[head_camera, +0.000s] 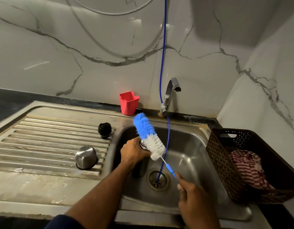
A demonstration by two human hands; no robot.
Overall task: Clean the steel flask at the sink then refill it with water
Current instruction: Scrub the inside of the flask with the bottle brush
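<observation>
My left hand (pixel 132 152) grips the steel flask (pixel 139 169) near its open neck, holding it upright over the left side of the sink basin (pixel 189 146). My right hand (pixel 192 199) holds the thin blue handle of a bottle brush (pixel 148 136). The brush's blue and white bristle head is outside the flask, slanting up and left past the flask's mouth. The flask's steel cup lid (pixel 86 157) stands upside down on the drainboard (pixel 43 138). Its black stopper (pixel 104 130) sits further back by the basin's edge.
A tap (pixel 170 95) stands behind the basin, and a thin blue hose (pixel 163 63) hangs down the wall into the drain (pixel 157 179). A red plastic cup (pixel 128 103) stands behind the sink. A brown basket (pixel 225 162) with a striped cloth (pixel 248 169) sits at the right.
</observation>
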